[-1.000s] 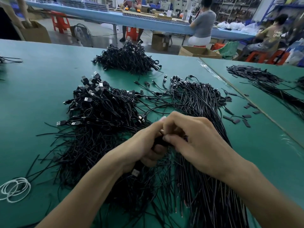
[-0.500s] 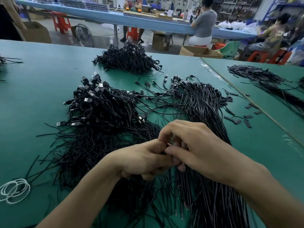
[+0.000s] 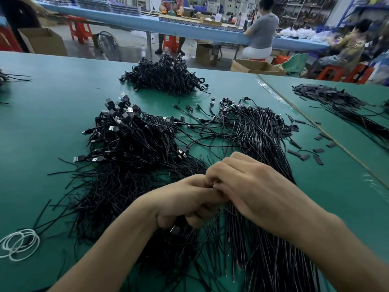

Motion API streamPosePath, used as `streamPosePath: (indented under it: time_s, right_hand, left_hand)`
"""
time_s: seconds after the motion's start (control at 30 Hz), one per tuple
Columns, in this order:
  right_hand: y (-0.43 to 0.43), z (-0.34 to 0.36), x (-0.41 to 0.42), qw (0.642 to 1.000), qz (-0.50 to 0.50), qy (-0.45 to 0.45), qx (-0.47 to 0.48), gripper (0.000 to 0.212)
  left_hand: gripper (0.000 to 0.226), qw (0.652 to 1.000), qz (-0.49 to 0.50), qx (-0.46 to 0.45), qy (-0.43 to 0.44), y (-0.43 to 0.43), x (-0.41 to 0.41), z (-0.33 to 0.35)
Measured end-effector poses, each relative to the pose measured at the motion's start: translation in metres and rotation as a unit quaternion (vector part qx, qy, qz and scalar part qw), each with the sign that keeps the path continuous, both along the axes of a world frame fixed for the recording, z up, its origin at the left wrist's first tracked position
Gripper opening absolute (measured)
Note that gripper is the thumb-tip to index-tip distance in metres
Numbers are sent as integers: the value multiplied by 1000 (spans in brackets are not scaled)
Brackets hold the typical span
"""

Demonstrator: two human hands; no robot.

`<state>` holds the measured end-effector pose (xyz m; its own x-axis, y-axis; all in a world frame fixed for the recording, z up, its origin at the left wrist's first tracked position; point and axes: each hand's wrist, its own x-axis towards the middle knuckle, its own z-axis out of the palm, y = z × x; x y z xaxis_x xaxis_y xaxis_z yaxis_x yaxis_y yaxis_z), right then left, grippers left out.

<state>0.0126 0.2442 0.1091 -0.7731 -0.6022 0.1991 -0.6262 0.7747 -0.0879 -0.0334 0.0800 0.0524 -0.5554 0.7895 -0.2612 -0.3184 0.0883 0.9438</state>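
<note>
USB cable (image 3: pixel 175 229) — juts below left hand (image 3: pixel 185 204) grip | right hand (image 3: pixel 252 186) touching

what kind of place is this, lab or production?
Probably a cable assembly factory floor: heaps of black USB cables on a green worktable, seated workers along a long blue bench, cardboard cartons on the floor.
</note>
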Motion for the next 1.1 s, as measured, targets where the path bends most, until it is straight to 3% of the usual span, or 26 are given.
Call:
streamPosePath:
  time_s: [0.1,0.23,0.3,0.4,0.57,0.93,1.1]
  right_hand:
    - [7,-3,-3,997,-12,0,-74,19]
    - [11,-6,-6,991,-46,0,-124,19]
    - [12,-5,-7,993,-49,-13,-109,8]
    - [16,-2,-7,992,-63,-58,-87,10]
    - [20,4,-4,992,-59,-107,-16,12]
    - [14,4,-7,994,-5,-42,104,15]
    - [14,10,-7,994,8,-10,110,14]
  left_hand:
    - [29,997,32,59,-30,2,0,2]
    - [21,997,36,66,28,1,1,2]
    - [27,997,16,58,40,-1,1,1]
    - [45,999,0,32,42,-2,2,0]
    - [27,999,-30,-31,14,-1,1,0]
    - [28,996,-54,13,-74,-2,-6,-6]
    - [36,984,-64,39,-159,3,-12,-7]
